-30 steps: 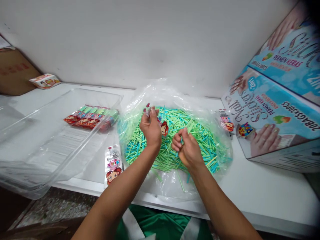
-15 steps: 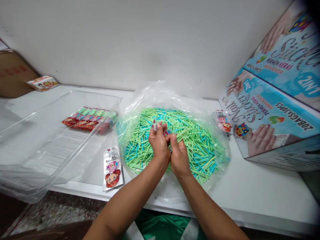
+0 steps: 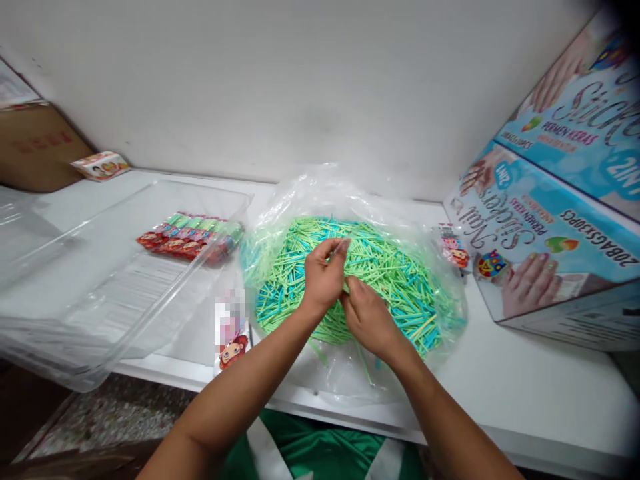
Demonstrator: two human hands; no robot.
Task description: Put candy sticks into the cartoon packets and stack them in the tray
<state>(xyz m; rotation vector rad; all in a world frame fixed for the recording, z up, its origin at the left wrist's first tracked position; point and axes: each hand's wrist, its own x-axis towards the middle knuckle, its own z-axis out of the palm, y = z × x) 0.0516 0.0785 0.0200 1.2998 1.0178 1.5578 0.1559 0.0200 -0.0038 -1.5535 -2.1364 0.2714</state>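
My left hand (image 3: pixel 324 277) is closed, thumb and fingers pinched round a small sachet that the hand almost wholly hides. Against it, fingers curled, my right hand (image 3: pixel 369 313) grips thin green sticks (image 3: pixel 345 288), of which only a little shows. Both hands are over a heap of green and blue sticks (image 3: pixel 400 267) in an open clear plastic bag (image 3: pixel 325 183). Left of the bag lies a silver sachet (image 3: pixel 233 347) with a red-haired cartoon figure, partly blurred. Several filled sachets (image 3: pixel 183 237), green above and red below, lie in a row in the clear tray (image 3: pixel 150 313).
Large blue printed boxes (image 3: pixel 550 233) are stacked at the right. Another sachet (image 3: pixel 456 248) lies between them and the bag. A brown carton (image 3: pixel 40 147) and a small printed box (image 3: pixel 103 165) stand at the back left. A white wall rises behind the table.
The left hand has turned, so the sachet's printed face no longer shows. The right hand has tilted down over the sticks, now mostly hidden. The whole view has shifted slightly.
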